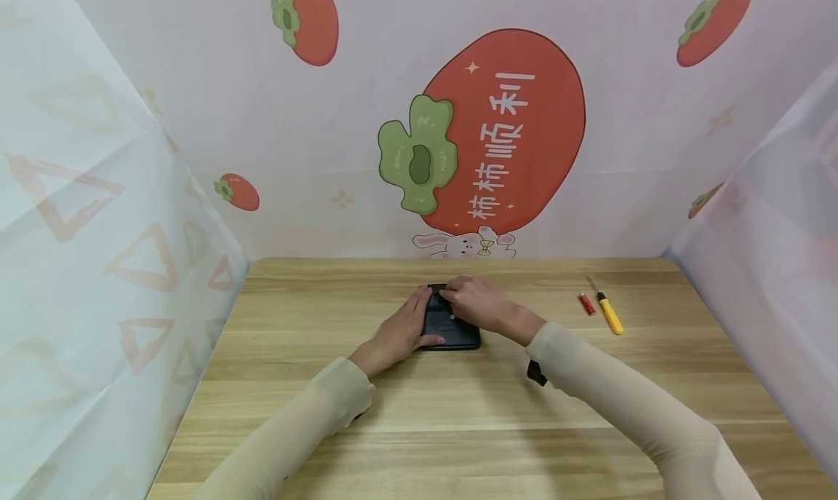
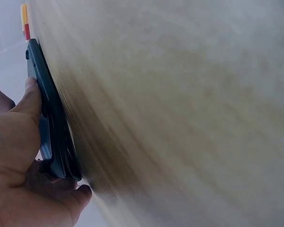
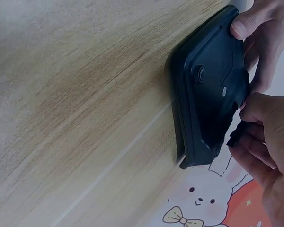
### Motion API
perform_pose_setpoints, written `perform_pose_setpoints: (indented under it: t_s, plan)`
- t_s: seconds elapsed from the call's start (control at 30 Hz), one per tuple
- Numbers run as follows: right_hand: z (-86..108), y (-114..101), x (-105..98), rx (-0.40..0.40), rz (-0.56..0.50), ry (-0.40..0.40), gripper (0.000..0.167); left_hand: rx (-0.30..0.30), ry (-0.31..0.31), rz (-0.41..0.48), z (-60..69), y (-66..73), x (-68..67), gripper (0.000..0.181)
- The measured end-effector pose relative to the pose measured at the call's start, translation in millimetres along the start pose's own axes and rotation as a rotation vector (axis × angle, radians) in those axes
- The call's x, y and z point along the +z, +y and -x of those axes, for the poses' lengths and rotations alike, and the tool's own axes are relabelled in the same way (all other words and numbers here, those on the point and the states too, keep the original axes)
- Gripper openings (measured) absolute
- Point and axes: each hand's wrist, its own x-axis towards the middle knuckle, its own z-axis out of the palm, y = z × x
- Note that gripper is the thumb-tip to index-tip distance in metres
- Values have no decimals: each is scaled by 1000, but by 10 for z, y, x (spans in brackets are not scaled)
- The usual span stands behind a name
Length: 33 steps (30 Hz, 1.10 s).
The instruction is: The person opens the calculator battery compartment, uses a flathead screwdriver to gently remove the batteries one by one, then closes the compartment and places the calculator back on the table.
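A black calculator [image 1: 455,336] lies face down on the wooden table, its back with a round foot and a small silver dot turned up. My left hand [image 1: 401,331] grips its left side, the thumb [image 3: 241,27] pressing on the back and the other fingers along the edge. Over the calculator's far end, my right hand [image 1: 481,303] pinches a small black battery cover [image 3: 236,134] between thumb and fingers. In the right wrist view the cover is tilted, beside an opening at the calculator's edge; whether they touch is hard to tell.
On the right of the wooden table [image 1: 314,296] lie a small red battery [image 1: 586,303] and a screwdriver [image 1: 610,314] with a yellow handle. A printed cloth backdrop [image 1: 327,121] rises behind the table, with white cloth at both sides.
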Motion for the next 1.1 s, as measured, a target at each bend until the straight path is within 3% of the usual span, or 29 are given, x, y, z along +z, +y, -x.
perform_pose_setpoints:
  t_s: [1.1]
  plan:
    - [-72, -10, 62, 45, -50, -33, 32, -15, -9, -12, -11, -12, 10, 100]
